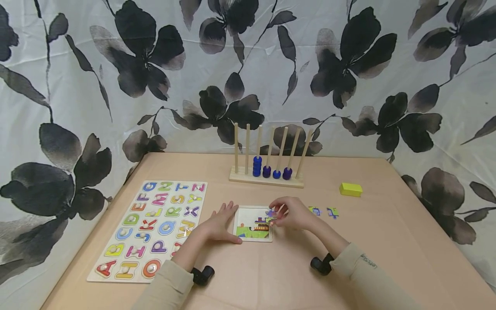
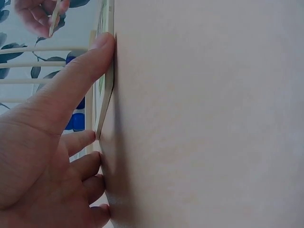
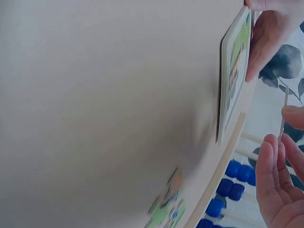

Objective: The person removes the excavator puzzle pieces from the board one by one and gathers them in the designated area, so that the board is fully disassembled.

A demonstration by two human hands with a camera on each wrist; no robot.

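Puzzle piece [image 3: 286, 96] up at the puzzle tray's [image 1: 253, 240] right side, looks light, stiff; you'd take it by its edges | your right hand [image 1: 292, 214] pinches it, thumb against fingers | tray flat, might slide; your left hand [image 1: 220, 224] spread, thumb on its rim, grasping nothing | loose pieces [image 1: 332, 212] lie rightward

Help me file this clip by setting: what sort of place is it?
Probably a play or learning table; home or classroom, I cannot tell. It holds a letter board, a bead stand and a small picture puzzle.
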